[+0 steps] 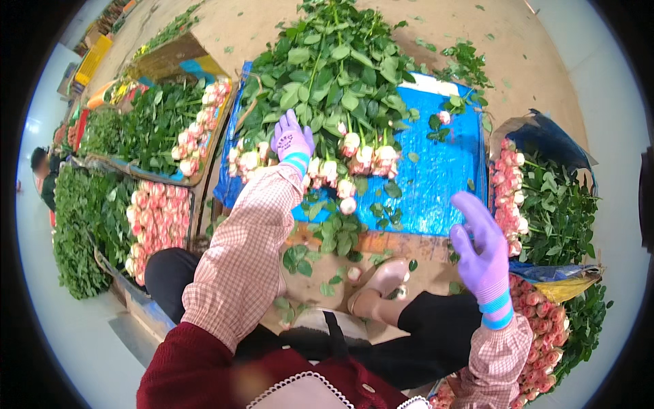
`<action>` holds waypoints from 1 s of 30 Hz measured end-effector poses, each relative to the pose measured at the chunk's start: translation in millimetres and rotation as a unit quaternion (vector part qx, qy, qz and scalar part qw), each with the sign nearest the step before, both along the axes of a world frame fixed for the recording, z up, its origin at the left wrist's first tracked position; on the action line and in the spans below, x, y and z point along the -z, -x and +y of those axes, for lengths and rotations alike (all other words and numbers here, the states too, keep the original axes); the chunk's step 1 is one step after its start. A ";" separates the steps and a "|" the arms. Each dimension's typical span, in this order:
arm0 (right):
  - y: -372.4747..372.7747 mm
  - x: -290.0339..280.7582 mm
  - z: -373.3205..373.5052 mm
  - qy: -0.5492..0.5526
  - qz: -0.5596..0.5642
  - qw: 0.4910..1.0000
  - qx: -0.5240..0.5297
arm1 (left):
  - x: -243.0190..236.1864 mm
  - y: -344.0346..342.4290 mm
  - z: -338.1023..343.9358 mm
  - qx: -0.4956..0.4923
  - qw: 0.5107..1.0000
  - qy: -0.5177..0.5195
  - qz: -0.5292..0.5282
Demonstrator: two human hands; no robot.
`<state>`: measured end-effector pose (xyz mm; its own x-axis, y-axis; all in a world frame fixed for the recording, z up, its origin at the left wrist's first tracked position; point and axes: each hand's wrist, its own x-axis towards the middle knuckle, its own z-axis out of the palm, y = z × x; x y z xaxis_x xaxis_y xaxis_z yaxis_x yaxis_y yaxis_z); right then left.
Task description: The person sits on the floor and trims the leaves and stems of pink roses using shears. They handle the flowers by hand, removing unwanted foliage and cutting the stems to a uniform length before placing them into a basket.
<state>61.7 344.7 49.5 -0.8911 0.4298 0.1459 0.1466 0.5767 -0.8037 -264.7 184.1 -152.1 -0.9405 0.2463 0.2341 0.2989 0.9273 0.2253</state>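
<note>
Long-stemmed roses lie heaped on a low table covered in blue plastic sheet, their pink-white blooms toward me and their leafy stems pointing away. My left hand, in a purple glove with a blue cuff, rests over the left part of the heap among leaves and blooms. Its fingers are stretched out, and I see nothing gripped in them. In the same kind of glove, my right hand is raised beside the table's near right corner. Its fingers are apart with nothing between them.
Crates of roses stand at my left, with another cardboard box of roses behind. On the right are more bundled roses and pink roses. Loose leaves hang at the table's front edge. A person is far left.
</note>
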 end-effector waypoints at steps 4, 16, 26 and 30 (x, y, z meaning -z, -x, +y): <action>8.4 6.9 12.4 -0.141 -0.012 0.990 0.008 | -12.6 35.2 28.6 -0.001 0.989 0.107 -0.103; 29.2 15.0 17.8 -0.139 -0.030 0.990 -0.010 | -62.0 41.4 8.7 0.097 0.814 -0.293 -0.493; 31.9 14.3 11.7 -0.182 -0.057 0.981 -0.040 | 2.0 8.6 100.6 -0.041 0.919 -0.187 -0.345; 30.1 14.6 11.2 -0.183 -0.051 0.981 -0.040 | -18.4 0.0 112.9 0.039 0.930 -0.094 -0.353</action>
